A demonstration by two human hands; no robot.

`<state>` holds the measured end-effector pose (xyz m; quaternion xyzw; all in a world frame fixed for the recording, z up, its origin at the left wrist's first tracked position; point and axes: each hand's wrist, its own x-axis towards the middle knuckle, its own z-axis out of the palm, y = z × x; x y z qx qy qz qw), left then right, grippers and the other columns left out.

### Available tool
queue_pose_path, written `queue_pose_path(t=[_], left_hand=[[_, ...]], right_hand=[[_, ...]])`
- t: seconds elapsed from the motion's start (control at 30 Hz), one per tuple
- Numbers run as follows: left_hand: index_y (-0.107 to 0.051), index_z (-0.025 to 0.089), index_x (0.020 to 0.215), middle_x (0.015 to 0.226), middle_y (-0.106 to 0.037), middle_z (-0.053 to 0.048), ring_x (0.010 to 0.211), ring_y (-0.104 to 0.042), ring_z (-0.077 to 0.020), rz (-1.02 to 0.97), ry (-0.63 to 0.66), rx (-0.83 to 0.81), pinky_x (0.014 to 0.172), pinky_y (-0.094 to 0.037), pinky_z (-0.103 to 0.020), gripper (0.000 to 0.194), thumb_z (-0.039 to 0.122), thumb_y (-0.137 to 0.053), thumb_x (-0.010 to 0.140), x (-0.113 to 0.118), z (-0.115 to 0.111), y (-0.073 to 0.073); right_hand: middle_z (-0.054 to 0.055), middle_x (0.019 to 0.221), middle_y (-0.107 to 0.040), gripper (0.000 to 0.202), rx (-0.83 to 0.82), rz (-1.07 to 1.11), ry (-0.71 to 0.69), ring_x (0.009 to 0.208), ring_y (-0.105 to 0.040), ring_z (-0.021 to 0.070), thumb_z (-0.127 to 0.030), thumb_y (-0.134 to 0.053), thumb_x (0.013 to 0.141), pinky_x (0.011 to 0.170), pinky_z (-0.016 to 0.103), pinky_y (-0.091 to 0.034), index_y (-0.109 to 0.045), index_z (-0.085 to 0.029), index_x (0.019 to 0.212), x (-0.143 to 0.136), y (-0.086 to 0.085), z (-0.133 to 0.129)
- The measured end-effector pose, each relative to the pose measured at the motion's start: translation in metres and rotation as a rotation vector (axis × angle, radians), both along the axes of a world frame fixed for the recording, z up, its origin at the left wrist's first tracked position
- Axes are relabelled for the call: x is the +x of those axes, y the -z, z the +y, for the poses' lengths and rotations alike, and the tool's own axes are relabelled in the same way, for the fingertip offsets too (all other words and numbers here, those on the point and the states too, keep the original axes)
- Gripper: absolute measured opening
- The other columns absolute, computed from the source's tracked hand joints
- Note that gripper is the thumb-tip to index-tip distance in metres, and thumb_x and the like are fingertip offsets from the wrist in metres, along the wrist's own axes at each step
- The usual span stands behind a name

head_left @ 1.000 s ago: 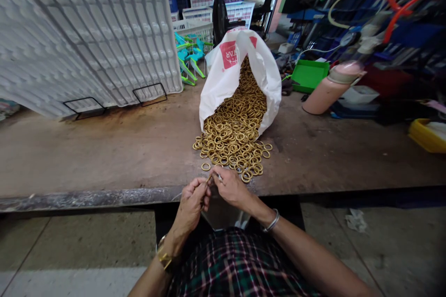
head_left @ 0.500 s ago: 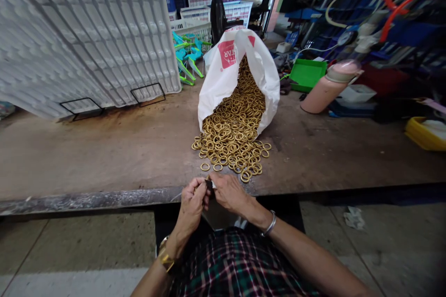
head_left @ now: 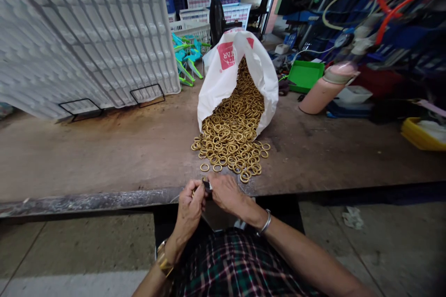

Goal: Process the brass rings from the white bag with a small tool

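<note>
My left hand (head_left: pixel 190 204) is closed at the table's front edge, its thumb and fingers pinching a small dark strip (head_left: pixel 206 185). Opposite it, my right hand (head_left: pixel 228 195) has its fingers closed at the strip's other end, where a bit of white shows. A brass-coloured ring (head_left: pixel 205 179) sits at the meeting fingertips, partly hidden; which hand bears it is unclear. Just beyond, a heap of brass rings (head_left: pixel 233 141) spills from a white plastic bag (head_left: pixel 218 83) lying on its side. Two rings lie a little apart from the heap, close to my fingers.
Ribbed white trays (head_left: pixel 114 32) stand upright at the left on black wire supports (head_left: pixel 81 107). Teal and green plastic pieces (head_left: pixel 188 58) lie behind. On the right are a pink bottle (head_left: pixel 318 93), a green tray (head_left: pixel 306 76) and a yellow tray (head_left: pixel 420 134). The wooden table (head_left: pixel 104 158) ends before my lap.
Both hands have shifted slightly left, and the dark strip between them now shows a little longer and flatter. The heap and the bag have stayed in place.
</note>
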<state>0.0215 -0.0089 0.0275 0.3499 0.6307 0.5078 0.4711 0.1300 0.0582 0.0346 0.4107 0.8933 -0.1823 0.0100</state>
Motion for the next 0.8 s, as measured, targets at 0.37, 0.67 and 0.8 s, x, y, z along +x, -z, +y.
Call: queue_pose_path(t=[0.37, 0.67, 0.8], left_hand=[[-0.05, 0.017, 0.07, 0.059, -0.05, 0.004, 0.042, -0.038, -0.0043, -0.557, 0.04, -0.065, 0.037, -0.03, -0.016, 0.028, 0.043, -0.059, 0.075, -0.002, -0.022, -0.013], [-0.052, 0.017, 0.077, 0.07, -0.06, 0.0, 0.047, -0.047, -0.006, -0.774, -0.124, -0.105, 0.037, -0.03, -0.015, 0.027, 0.031, -0.072, 0.064, -0.02, -0.011, -0.006], [-0.059, 0.017, 0.088, 0.07, -0.06, -0.001, 0.05, -0.049, -0.007, -0.849, -0.139, -0.131, 0.037, -0.032, -0.014, 0.032, 0.024, -0.073, 0.06, -0.025, -0.01, 0.0]], right_hand=[[0.011, 0.086, -0.065, 0.028, 0.086, 0.01, 0.12, 0.075, -0.063, 0.0214, -0.009, -0.043, 0.077, 0.061, 0.027, -0.041, -0.047, -0.015, 0.105, -0.013, 0.009, 0.015], [0.011, 0.09, -0.063, 0.028, 0.158, -0.054, 0.157, 0.076, -0.062, 0.023, -0.012, -0.04, 0.082, 0.063, 0.031, -0.044, -0.045, -0.016, 0.109, -0.028, 0.004, 0.013], [0.01, 0.098, -0.059, 0.029, 0.194, 0.009, 0.147, 0.079, -0.06, 0.0222, -0.013, -0.042, 0.079, 0.064, 0.032, -0.045, -0.044, -0.017, 0.108, -0.023, 0.004, 0.012]])
